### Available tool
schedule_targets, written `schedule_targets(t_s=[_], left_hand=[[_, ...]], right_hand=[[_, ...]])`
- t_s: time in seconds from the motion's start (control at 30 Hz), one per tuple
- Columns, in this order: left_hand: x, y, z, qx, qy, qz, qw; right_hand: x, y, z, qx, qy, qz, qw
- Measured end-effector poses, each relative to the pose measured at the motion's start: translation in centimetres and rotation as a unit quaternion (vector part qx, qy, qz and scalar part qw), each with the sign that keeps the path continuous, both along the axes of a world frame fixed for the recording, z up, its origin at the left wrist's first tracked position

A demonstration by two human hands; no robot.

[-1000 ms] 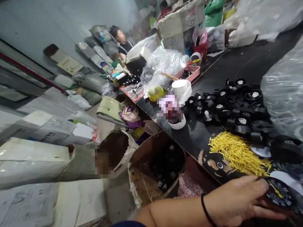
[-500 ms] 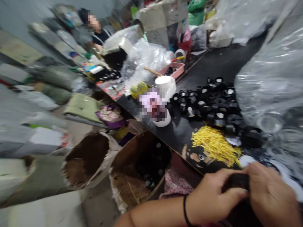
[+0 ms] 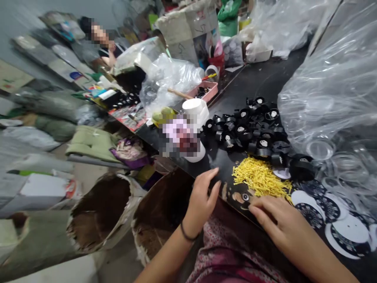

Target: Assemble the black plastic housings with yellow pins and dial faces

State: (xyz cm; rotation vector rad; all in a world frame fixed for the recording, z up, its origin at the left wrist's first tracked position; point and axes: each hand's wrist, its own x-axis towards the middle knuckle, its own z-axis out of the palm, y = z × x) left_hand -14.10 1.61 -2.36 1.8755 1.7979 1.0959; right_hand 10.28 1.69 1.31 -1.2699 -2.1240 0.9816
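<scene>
Right hand (image 3: 275, 216) at table (image 3: 265, 74) edge, wrist low, fingers half curled, palm hidden, can't tell if anything held; left hand (image 3: 202, 196) apart from it, over the brown drum (image 3: 147, 232) side, thumb and fingers parted, nothing seen between; black piece clasped half a second ago out of view, seemingly released; yellow pins (image 3: 259, 177) just beyond right hand, black housings (image 3: 243, 133) farther back

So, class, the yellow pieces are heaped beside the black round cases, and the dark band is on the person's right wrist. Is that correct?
Not quite: the head view shows the dark band on the wrist of the left hand. The yellow pieces are heaped beside the black round cases.
</scene>
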Motion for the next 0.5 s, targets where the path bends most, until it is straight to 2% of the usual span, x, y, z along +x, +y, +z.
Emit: schedule_targets(t_s=[0.13,0.2,0.23,0.3,0.37,0.4,0.43,0.5], left_hand=[[1.7,9.7,0.6,0.029,-0.042,-0.015,0.999],[2.0,12.3,0.5,0.027,-0.089,-0.016,0.996],[2.1,12.9,0.3,0.024,-0.119,-0.015,0.993],[2.4,12.5,0.0,0.017,-0.180,-0.011,0.984],[3.0,10.4,0.3,-0.005,-0.304,-0.021,0.952],[3.6,8.8,0.7,-0.032,-0.388,-0.032,0.920],[4.3,7.1,1.2,-0.072,-0.478,-0.047,0.874],[6.1,3.7,2.1,-0.171,-0.605,-0.073,0.774]], right_hand=[[0.1,-0.7,0.3,0.008,-0.042,0.008,0.999],[1.3,-1.8,0.4,-0.023,-0.084,0.025,0.996],[2.1,-2.3,0.3,-0.037,-0.101,0.024,0.994],[3.9,-3.0,0.0,-0.031,-0.138,-0.032,0.989],[5.7,-3.2,-0.4,0.023,-0.200,-0.132,0.971],[6.4,-3.1,-0.6,0.051,-0.234,-0.173,0.955],[7.0,-2.8,-0.8,0.068,-0.259,-0.200,0.942],[7.6,-2.2,-1.0,0.069,-0.243,-0.232,0.939]])
